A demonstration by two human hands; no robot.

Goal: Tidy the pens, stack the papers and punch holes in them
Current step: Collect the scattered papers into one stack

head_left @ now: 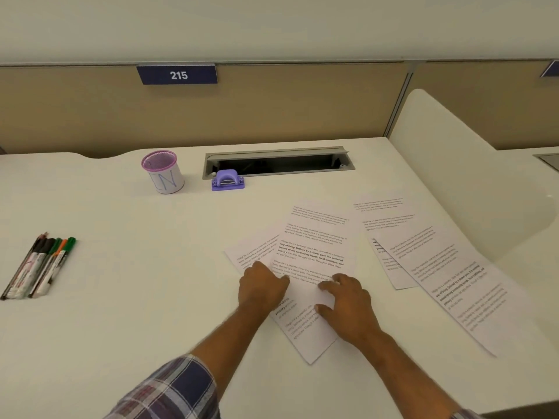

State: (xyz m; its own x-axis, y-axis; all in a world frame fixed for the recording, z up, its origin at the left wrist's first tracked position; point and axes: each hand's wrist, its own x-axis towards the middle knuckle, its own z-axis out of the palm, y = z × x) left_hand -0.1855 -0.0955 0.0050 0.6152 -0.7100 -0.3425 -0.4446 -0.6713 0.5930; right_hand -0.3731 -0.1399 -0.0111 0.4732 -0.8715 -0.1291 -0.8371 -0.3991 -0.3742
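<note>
Several printed sheets lie fanned out on the white desk. Two overlapping sheets [314,249] sit in the middle, and more sheets [447,267] spread to the right. My left hand [261,285] rests palm down on the middle sheets, fingers curled. My right hand [348,309] lies on the same sheets, fingers apart. A bundle of pens and markers [39,266] lies at the left edge. An empty pink mesh pen cup [163,172] stands at the back, with a purple hole punch [227,180] to its right.
An open grey cable tray [278,161] is sunk into the desk behind the punch. A tan partition with a sign reading 215 [178,75] closes the back. A white curved divider [453,164] rises on the right.
</note>
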